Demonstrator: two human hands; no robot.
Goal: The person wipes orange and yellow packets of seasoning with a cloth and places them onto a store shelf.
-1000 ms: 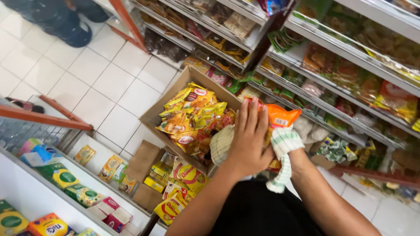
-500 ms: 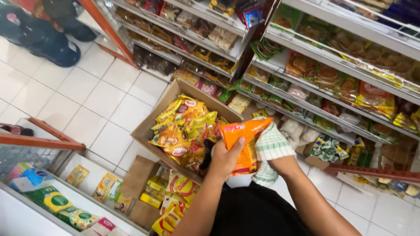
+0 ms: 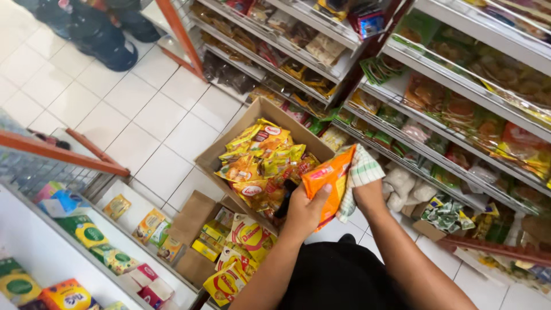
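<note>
My left hand (image 3: 303,209) grips an orange snack packet (image 3: 328,179) from below, lifted just beside a brown cardboard box (image 3: 255,117) full of yellow and orange packets (image 3: 258,163). My right hand (image 3: 367,194) holds a green-and-white checked cloth (image 3: 359,175) pressed against the packet's right side; the cloth hides most of the fingers. The box stands open on the white tiled floor (image 3: 143,120) in front of me.
Wire shelves (image 3: 459,109) stacked with packaged snacks run along the right and top. A white shelf unit (image 3: 86,241) with boxes and packets is at lower left. A second open box of yellow packets (image 3: 235,258) sits near my legs. Another person's dark shoes (image 3: 109,40) stand at top left.
My left hand has lifted the orange packet out of the box and turned it upright; the right hand with the cloth has come against its side.
</note>
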